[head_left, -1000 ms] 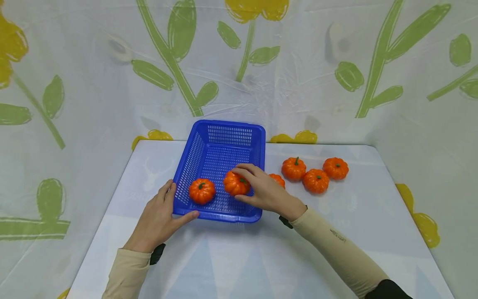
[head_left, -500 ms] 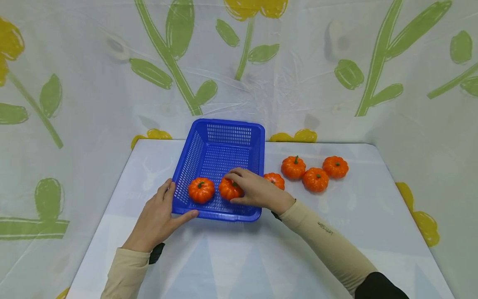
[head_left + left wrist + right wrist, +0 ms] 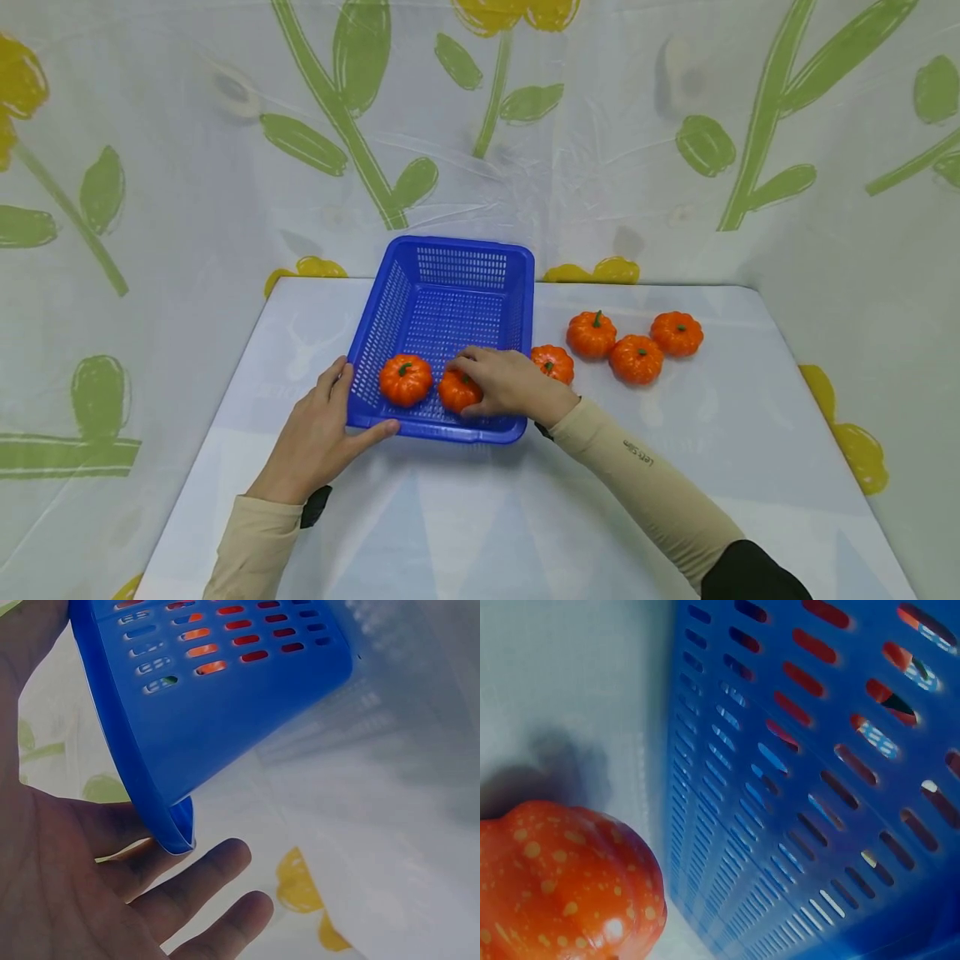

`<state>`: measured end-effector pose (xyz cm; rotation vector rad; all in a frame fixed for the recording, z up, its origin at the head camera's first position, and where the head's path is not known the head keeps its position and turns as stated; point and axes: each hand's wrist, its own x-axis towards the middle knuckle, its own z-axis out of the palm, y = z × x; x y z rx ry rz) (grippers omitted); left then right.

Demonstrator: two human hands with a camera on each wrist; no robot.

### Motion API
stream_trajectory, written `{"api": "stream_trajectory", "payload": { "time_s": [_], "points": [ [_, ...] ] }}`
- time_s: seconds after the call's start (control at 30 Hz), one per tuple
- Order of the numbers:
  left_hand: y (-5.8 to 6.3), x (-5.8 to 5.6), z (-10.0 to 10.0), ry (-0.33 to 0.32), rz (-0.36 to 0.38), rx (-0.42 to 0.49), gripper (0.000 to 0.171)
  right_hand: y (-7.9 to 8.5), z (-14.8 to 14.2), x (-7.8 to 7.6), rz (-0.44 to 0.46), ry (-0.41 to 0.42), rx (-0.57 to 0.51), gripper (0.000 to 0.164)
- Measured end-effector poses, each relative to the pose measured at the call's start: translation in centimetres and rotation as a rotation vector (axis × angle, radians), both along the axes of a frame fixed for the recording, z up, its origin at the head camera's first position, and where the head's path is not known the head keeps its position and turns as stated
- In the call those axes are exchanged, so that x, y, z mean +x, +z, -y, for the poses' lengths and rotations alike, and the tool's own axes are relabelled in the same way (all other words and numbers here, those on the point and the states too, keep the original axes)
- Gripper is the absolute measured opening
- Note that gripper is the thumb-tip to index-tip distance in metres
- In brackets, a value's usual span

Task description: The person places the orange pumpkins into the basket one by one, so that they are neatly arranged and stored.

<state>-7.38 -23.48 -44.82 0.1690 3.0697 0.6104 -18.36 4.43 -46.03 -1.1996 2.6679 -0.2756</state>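
My right hand (image 3: 504,385) reaches over the right side of the blue plastic basket (image 3: 459,247) and holds a small orange pumpkin (image 3: 456,392) low inside it, fingers on top and thumb at the near side. Left of it, another small pumpkin (image 3: 406,381) with a green stem lies on the basket floor. At the basket's near left corner, my left hand (image 3: 318,429) grips the rim, its thumb along the front edge. In the left wrist view, fingers (image 3: 202,881) of that hand reach past the rim (image 3: 120,750). The right wrist view shows the slotted basket wall (image 3: 742,802), hiding the right hand.
Just outside the basket's right wall lies a loose pumpkin (image 3: 552,364), also large in the right wrist view. Three more, a pumpkin (image 3: 592,335) with upright stem, a nearer pumpkin (image 3: 636,360) and a far right pumpkin (image 3: 677,334), rest on the table (image 3: 720,450).
My right hand has moved a little left and down into the basket with its pumpkin, closer to the other pumpkin there. The left hand keeps its place on the rim.
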Motion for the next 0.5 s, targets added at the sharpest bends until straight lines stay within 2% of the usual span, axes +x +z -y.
{"api": "stream_trajectory", "payload": {
  "time_s": [0.27,0.5],
  "points": [
    [0.07,0.10,-0.04,0.009,-0.001,0.000,0.119,-0.12,0.31,0.22,-0.046,0.019,0.035,0.067],
    [-0.05,0.09,-0.17,0.009,-0.002,0.003,0.119,-0.24,0.23,0.31,-0.042,0.008,0.036,0.071]
  ]
}}
